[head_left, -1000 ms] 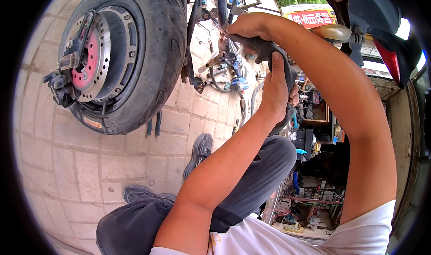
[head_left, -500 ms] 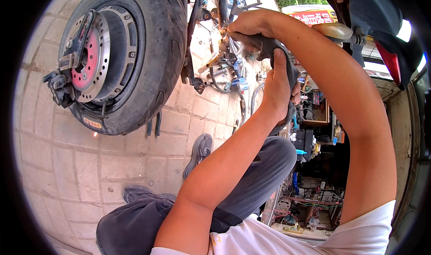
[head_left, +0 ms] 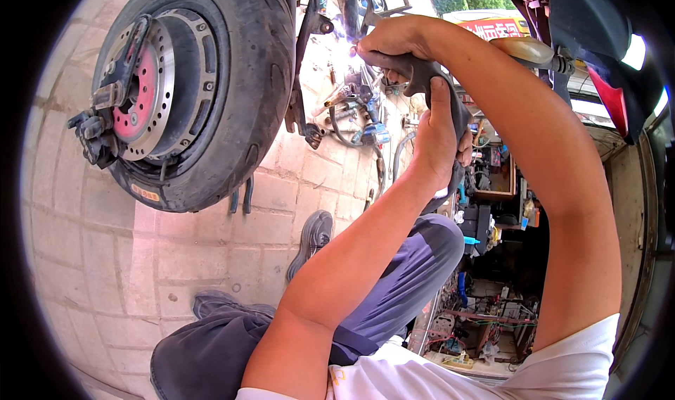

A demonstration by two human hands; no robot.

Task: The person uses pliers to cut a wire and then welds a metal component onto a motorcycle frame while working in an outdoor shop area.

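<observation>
My left hand (head_left: 439, 129) grips a dark curved shield-like piece (head_left: 457, 108), thumb along its face, fingertips showing at its right edge. My right hand (head_left: 390, 37) is closed at that piece's upper end; what its fingertips hold is hidden. A small bright flash (head_left: 350, 48) shows just beside my right fingertips, at the dark vehicle frame (head_left: 307, 9). Left of both hands is a rear wheel (head_left: 249, 94) with a perforated brake disc (head_left: 162, 90), a pink hub (head_left: 140, 108) and a caliper (head_left: 95, 136).
Blue power tools (head_left: 371, 132), hoses and metal parts lie on the paved floor (head_left: 190, 252) beyond my hands. Cluttered shelves (head_left: 492, 189) stand at the right. A dark body panel (head_left: 583, 20) with a lamp (head_left: 520, 48) hangs at upper right. My knee (head_left: 436, 245) is below my hands.
The glow by my right fingertips has gone from small orange sparks to a bluish-white flash, and the lighting has turned pinker. My hands have barely moved.
</observation>
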